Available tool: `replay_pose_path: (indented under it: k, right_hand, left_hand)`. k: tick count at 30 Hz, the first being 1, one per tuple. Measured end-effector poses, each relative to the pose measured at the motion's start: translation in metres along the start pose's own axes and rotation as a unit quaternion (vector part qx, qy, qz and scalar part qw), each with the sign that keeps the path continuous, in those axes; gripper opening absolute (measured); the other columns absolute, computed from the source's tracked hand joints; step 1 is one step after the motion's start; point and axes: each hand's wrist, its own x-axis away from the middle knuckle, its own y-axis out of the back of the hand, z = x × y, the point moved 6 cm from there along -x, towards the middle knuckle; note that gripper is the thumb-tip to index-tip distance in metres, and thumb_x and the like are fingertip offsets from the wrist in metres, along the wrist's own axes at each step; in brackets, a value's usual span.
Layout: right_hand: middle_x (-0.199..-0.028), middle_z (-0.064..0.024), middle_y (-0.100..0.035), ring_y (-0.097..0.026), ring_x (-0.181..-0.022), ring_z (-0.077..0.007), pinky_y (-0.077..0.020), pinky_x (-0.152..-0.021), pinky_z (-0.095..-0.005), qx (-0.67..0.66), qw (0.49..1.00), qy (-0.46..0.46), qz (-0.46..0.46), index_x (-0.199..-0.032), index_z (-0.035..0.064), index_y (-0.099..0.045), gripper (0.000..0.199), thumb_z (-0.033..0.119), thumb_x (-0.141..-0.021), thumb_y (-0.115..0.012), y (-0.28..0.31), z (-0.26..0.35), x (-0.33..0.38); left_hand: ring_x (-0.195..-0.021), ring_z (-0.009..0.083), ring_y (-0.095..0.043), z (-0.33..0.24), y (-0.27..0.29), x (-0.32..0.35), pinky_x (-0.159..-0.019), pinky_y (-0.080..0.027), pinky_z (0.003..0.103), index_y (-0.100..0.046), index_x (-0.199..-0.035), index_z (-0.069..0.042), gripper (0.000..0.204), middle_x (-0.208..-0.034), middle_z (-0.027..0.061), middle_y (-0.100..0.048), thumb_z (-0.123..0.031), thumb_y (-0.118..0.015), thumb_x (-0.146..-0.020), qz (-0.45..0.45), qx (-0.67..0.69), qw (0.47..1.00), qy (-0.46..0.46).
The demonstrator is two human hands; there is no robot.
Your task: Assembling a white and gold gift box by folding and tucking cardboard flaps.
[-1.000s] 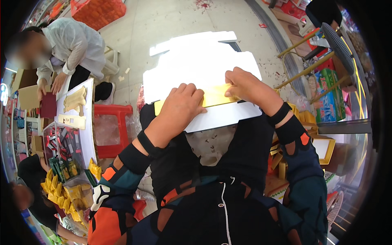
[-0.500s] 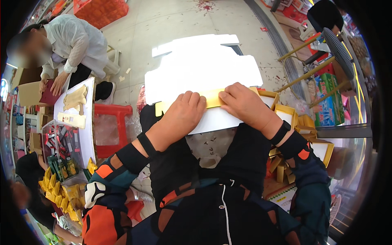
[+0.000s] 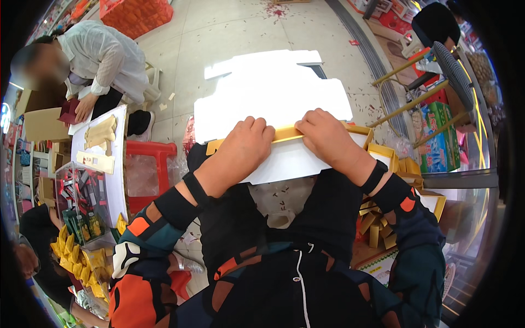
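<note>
A cardboard box blank (image 3: 273,95), glaring white on its broad face, lies across my thighs. A narrow gold strip (image 3: 285,133) is bent up along it, and a white flap (image 3: 290,161) slopes from there toward me. My left hand (image 3: 236,156) is closed over the left part of the gold strip, fingers curled and pressed together. On the strip's right part, my right hand (image 3: 334,141) pinches the cardboard with thumb and bent fingers. Both hands touch the same blank, a short gap apart. Its edge beneath my fingers is hidden.
Folded gold boxes (image 3: 383,156) stand by my right knee. A chair (image 3: 451,76) with gold legs is farther right. At left are a red stool (image 3: 158,172), a white-topped table (image 3: 117,180), a clear bin of packets (image 3: 82,197), and a seated co-worker (image 3: 104,60) handling maroon card.
The gold strip has tilted and now shows narrower between my hands. The near white flap shows broader. The co-worker's maroon card has shifted and changed shape.
</note>
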Motion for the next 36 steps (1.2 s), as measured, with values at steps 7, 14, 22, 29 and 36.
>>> replay_pose_path:
  k: [7, 14, 22, 29, 36]
  right_hand:
    - [-0.092, -0.0134, -0.068, -0.067, -0.094, -0.0362, -0.0546, -0.083, -0.0447, -0.097, 0.975, -0.139, 0.144, -0.101, 0.0035, -0.072, 0.011, 0.011, -0.093, -0.069, -0.011, -0.033, -0.027]
    - [-0.101, -0.0183, -0.068, -0.069, -0.094, -0.0396, -0.0548, -0.082, -0.0465, -0.106, 0.948, -0.213, 0.209, -0.108, 0.0021, -0.062, 0.026, 0.020, -0.094, -0.075, -0.014, -0.055, -0.040]
    - [-0.104, -0.0161, -0.064, -0.064, -0.103, -0.0347, -0.0527, -0.090, -0.0440, 0.002, 0.975, -0.171, 0.145, -0.110, 0.0037, -0.062, 0.039, 0.022, -0.085, -0.085, -0.008, -0.041, -0.038]
    - [-0.122, -0.0144, -0.062, -0.062, -0.114, -0.0344, -0.0508, -0.099, -0.0462, -0.020, 0.998, -0.042, 0.038, -0.119, 0.0010, -0.063, 0.043, 0.017, -0.084, -0.082, -0.018, 0.004, -0.006]
    - [-0.135, -0.0180, -0.060, -0.054, -0.136, -0.0337, -0.0417, -0.119, -0.0469, 0.019, 0.996, -0.072, 0.049, -0.131, -0.0028, -0.063, 0.050, 0.021, -0.090, -0.077, -0.005, 0.026, 0.011]
  left_hand:
    - [-0.088, 0.0344, -0.066, 0.029, 0.001, -0.013, -0.076, -0.055, 0.044, -0.064, -0.107, -0.003, 0.019, -0.090, 0.0139, -0.066, -0.014, -0.070, -0.092, -0.003, 0.105, 0.992, 0.077]
    - [-0.098, 0.0378, -0.068, 0.054, -0.007, -0.025, -0.082, -0.054, 0.047, -0.062, -0.116, -0.004, 0.030, -0.104, 0.0174, -0.072, -0.023, -0.074, -0.096, 0.118, 0.152, 0.959, 0.209]
    - [-0.121, 0.0281, -0.057, 0.017, 0.008, -0.013, -0.104, -0.043, 0.044, -0.066, -0.132, -0.014, 0.041, -0.125, 0.0092, -0.061, -0.012, -0.063, -0.091, -0.070, 0.020, 0.996, 0.060]
    - [-0.118, 0.0279, -0.057, -0.012, -0.006, -0.003, -0.101, -0.046, 0.037, -0.058, -0.139, 0.003, 0.050, -0.120, 0.0115, -0.058, -0.008, -0.058, -0.090, 0.011, 0.027, 0.999, 0.030]
    - [-0.124, 0.0292, -0.056, -0.014, 0.004, 0.011, -0.106, -0.045, 0.043, -0.057, -0.139, 0.006, 0.053, -0.128, 0.0149, -0.058, -0.006, -0.059, -0.088, 0.019, -0.002, 0.999, 0.044]
